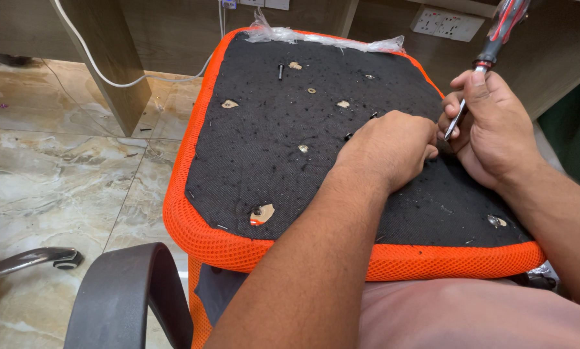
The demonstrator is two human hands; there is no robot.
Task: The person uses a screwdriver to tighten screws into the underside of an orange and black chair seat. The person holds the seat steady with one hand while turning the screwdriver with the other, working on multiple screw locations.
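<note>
Marble floor lay beneath the upturned orange seat cushion [303, 252]. At its three o'clock edge, my right hand [493, 129] gripped a screwdriver [490, 55]; my left hand [390, 145] pinched something hidden. I judged a screw needed steadying before driving.

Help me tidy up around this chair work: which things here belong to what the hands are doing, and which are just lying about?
In use:
left hand, pressed on the seat underside
right hand, holding the screwdriver
black bolt standing in the seat underside

Lying about:
armrest
white cable
chair base leg
plastic wrap
wall sockets
</note>
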